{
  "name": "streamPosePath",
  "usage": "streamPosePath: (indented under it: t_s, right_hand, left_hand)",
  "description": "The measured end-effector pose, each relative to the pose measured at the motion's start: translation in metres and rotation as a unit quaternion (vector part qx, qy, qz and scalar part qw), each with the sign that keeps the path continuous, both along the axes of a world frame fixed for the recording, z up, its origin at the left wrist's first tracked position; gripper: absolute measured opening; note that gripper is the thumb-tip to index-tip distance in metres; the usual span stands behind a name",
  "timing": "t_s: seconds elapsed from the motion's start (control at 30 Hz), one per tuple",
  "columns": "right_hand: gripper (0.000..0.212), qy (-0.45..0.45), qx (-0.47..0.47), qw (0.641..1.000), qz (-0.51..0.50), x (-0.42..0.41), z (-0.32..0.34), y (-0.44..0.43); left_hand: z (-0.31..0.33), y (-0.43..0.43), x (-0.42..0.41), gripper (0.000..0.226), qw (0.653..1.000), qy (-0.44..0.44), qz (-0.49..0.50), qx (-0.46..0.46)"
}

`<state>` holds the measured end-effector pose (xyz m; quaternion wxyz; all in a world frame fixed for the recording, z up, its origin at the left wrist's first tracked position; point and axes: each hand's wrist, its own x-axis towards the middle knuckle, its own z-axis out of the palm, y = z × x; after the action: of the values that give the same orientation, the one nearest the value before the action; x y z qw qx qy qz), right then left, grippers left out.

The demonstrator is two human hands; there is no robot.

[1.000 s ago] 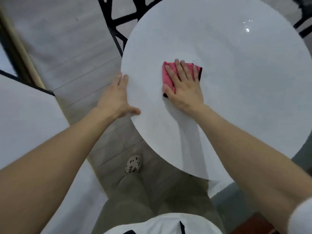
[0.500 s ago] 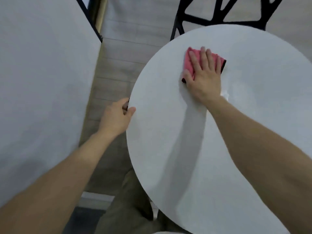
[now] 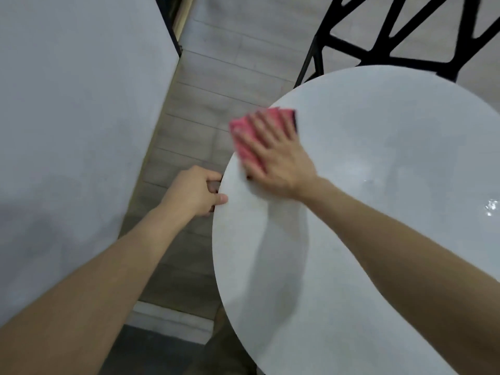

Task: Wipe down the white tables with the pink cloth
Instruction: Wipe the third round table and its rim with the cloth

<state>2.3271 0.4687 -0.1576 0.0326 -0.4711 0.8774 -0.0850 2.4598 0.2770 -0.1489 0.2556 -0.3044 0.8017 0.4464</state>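
- Pink, folded and motion-blurred: the pink cloth (image 3: 244, 142), pinned flat beneath the fingers (image 3: 270, 125) of the right hand (image 3: 281, 163). Fingers straight, slightly spread, pressing down, curled round nothing.
- Sits at the far-left rim of the round white worktop (image 3: 378, 212), with one corner seemingly overhanging the edge. Long axis roughly in line with the fingers, pointing up and left, away from the body.
- Already under the right palm, so no reach needed. Most of the round top lies to the right and nearer the body, so the next sweep probably runs back that way from the rim.
- Left hand (image 3: 194, 192) just beside on the same rim, a little nearer the body and not touching the cloth. Fingers curled under the edge, thumb on top, clamped on the worktop, likely to steady it.
- Wet glints (image 3: 491, 207) toward the right side of the round top.
- Second white worktop (image 3: 67, 131) well apart to the left, across a strip of pale plank floor (image 3: 216, 77).
- Black lattice chair (image 3: 319, 50) behind the far rim.
- No brand, label or legible writing anywhere.
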Motion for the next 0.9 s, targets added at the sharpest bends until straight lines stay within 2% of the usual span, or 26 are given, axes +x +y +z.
streamPosePath:
  t_s: [0.03,0.07,0.1,0.13,0.2,0.27,0.3,0.33,0.37,0.4,0.43,0.47,0.5,0.57,0.6,0.67,0.7,0.73,0.77,0.8,0.83,0.87,0.9]
  right_hand:
    - [0.065,-0.011,0.01,0.99,0.137,0.015,-0.001,0.004]
    - [0.066,-0.006,0.025,0.975,0.221,0.009,0.0,0.013]
    - [0.069,0.009,0.033,0.973,0.23,-0.013,0.001,0.024]
    - [0.071,0.017,0.044,0.984,0.169,-0.043,0.0,0.036]
    - [0.072,0.014,0.057,0.995,-0.079,-0.098,0.007,0.059]
    - [0.07,-0.009,0.042,0.962,-0.271,-0.103,0.014,0.055]
    - [0.069,0.005,0.025,0.958,-0.285,-0.083,0.014,0.039]
    - [0.066,0.015,0.009,0.974,-0.227,-0.055,0.012,0.018]
    - [0.064,0.007,-0.004,0.995,-0.101,-0.022,0.008,0.0]
    - [0.063,-0.015,-0.003,0.999,0.049,0.007,0.005,-0.01]
    - [0.064,-0.028,0.024,0.986,0.165,0.02,0.005,-0.01]
    - [0.066,-0.024,0.04,0.973,0.225,0.012,0.007,-0.004]
    - [0.067,-0.013,0.033,0.976,0.214,-0.012,0.008,0.007]
    - [0.069,-0.025,0.028,0.999,0.029,-0.079,0.009,0.041]
    - [0.069,-0.021,0.033,0.994,-0.098,-0.112,0.012,0.06]
    - [0.073,-0.031,0.044,0.952,-0.3,-0.14,0.021,0.077]
    - [0.073,-0.024,0.042,0.94,-0.338,-0.132,0.022,0.066]
    - [0.072,-0.01,0.039,0.951,-0.306,-0.112,0.019,0.047]
    - [0.07,-0.004,0.037,0.978,-0.206,-0.084,0.017,0.026]
    - [0.068,-0.002,0.031,0.997,-0.065,-0.055,0.011,0.009]
    - [0.066,-0.003,0.034,0.998,0.062,-0.03,0.005,0.001]
    - [0.067,-0.003,0.04,0.99,0.134,-0.022,0.004,0.004]
    - [0.069,0.005,0.039,0.987,0.153,-0.034,0.006,0.019]
  left_hand:
    - [-0.001,0.0,0.001,0.026,1.0,0.002,-0.007,-0.001]
    - [-0.002,0.001,0.002,0.02,1.0,0.006,-0.011,-0.001]
    - [-0.004,0.001,0.004,0.019,1.0,0.009,-0.009,-0.003]
    - [-0.006,0.002,0.006,0.024,1.0,0.013,-0.003,-0.007]
    - [-0.009,0.004,0.009,0.033,1.0,0.017,0.001,-0.02]
    - [-0.009,0.005,0.011,0.035,1.0,0.015,0.007,-0.023]
    - [-0.008,0.004,0.011,0.034,1.0,0.011,0.007,-0.02]
    - [-0.006,0.004,0.009,0.031,1.0,0.005,0.006,-0.02]
    - [-0.003,0.003,0.008,0.024,1.0,-0.003,0.002,-0.026]
    - [-0.001,0.003,0.007,0.013,0.999,-0.011,-0.011,-0.031]
    - [0.002,0.003,0.006,0.006,0.999,-0.019,-0.02,-0.038]
    - [0.004,0.003,0.005,0.009,0.998,-0.026,-0.022,-0.045]
    - [0.005,0.004,0.005,0.007,0.998,-0.03,-0.02,-0.047]
    - [0.01,0.006,0.005,0.008,0.997,-0.033,-0.027,-0.067]
    - [0.014,0.007,0.005,0.008,0.996,-0.035,-0.037,-0.078]
    - [0.023,0.007,-0.001,0.013,0.99,-0.043,-0.072,-0.111]
    - [0.028,0.007,-0.006,0.021,0.984,-0.05,-0.096,-0.138]
    - [0.034,0.008,-0.012,0.03,0.976,-0.057,-0.125,-0.171]
    - [0.041,0.01,-0.018,0.039,0.964,-0.062,-0.155,-0.206]
    - [0.048,0.014,-0.024,0.046,0.951,-0.067,-0.183,-0.241]
    - [0.054,0.018,-0.03,0.053,0.936,-0.067,-0.212,-0.274]
    - [0.06,0.023,-0.036,0.058,0.919,-0.064,-0.241,-0.304]
    - [0.065,0.028,-0.041,0.064,0.903,-0.06,-0.27,-0.33]
